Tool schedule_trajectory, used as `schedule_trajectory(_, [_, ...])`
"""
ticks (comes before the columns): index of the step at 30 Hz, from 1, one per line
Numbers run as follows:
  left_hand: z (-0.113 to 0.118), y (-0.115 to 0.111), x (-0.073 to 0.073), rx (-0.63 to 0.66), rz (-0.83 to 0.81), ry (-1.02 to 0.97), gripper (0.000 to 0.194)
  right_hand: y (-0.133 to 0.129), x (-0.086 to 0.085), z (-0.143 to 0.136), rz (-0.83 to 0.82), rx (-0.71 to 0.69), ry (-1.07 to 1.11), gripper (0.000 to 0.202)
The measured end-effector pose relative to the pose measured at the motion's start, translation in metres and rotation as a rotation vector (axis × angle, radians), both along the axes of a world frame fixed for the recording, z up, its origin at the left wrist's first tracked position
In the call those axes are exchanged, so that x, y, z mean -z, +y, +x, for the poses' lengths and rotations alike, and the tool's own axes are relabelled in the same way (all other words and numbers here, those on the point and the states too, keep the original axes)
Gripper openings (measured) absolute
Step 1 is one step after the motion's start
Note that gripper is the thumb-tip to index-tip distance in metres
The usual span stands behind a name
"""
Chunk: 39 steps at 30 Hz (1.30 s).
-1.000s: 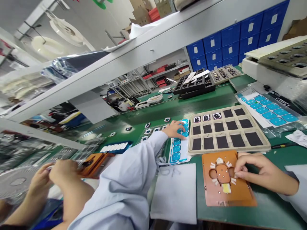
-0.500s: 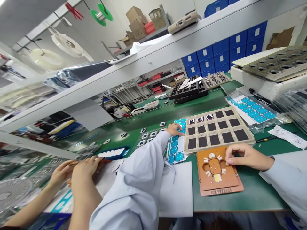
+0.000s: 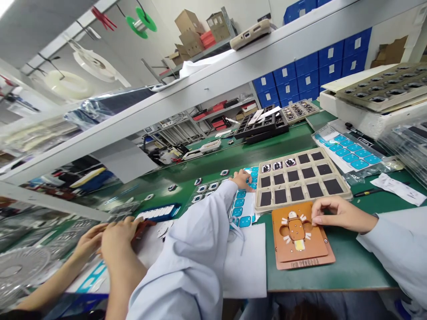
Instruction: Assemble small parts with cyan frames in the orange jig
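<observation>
My left hand reaches out over a sheet of blue rounded-square stickers. Its fingers are bent and closed at the sheet's upper part, and whether a single sticker is between them is hidden. My right hand is at the right edge of an orange fixture plate, thumb and fingertips closed together over it; anything they pinch is not visible. In the plate's recess lies a small part with white tabs spread around it and a yellow tab below. A beige compartment tray with dark pads stands just behind the plate.
Several small framed parts lie left of my left hand. A co-worker's hands work close on the left. Bagged blue stickers, a pen and a white packet lie to the right. A metal shelf beam crosses above.
The view has shifted slightly. My left hand stays at the sticker sheet with small finger movement, and my right hand remains at the plate's right edge.
</observation>
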State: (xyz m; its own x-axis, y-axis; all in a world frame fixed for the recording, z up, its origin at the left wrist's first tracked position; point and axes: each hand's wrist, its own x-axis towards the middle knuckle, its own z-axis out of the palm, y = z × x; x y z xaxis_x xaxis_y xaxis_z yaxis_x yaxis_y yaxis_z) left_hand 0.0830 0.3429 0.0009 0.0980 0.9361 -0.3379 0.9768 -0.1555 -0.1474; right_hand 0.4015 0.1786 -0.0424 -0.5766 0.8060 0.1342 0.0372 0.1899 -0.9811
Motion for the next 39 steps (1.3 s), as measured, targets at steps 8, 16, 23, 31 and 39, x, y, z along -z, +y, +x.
schedule_trajectory(8, [0.024, -0.087, -0.020, 0.159, 0.310, -0.260, 0.022, 0.007, -0.003, 0.011, 0.242, 0.142, -0.159, 0.047])
schedule_trajectory(16, [0.078, -0.197, 0.012, 0.720, 0.556, -0.537, 0.019, 0.085, -0.032, -0.007, 0.662, 0.331, -0.633, 0.033])
schedule_trajectory(23, [0.067, -0.186, 0.026, 0.831, 0.586, -0.750, 0.020, 0.125, -0.019, -0.037, 0.723, 0.361, -0.966, 0.031])
schedule_trajectory(31, [0.055, -0.175, 0.035, 1.019, 0.625, -0.630, 0.025, 0.145, -0.020, -0.058, 0.567, 0.435, -0.971, 0.029])
schedule_trajectory(39, [0.052, -0.173, 0.036, 1.066, 0.674, -0.700, 0.026, 0.141, -0.042, -0.061, 0.386, 0.482, -0.575, 0.025])
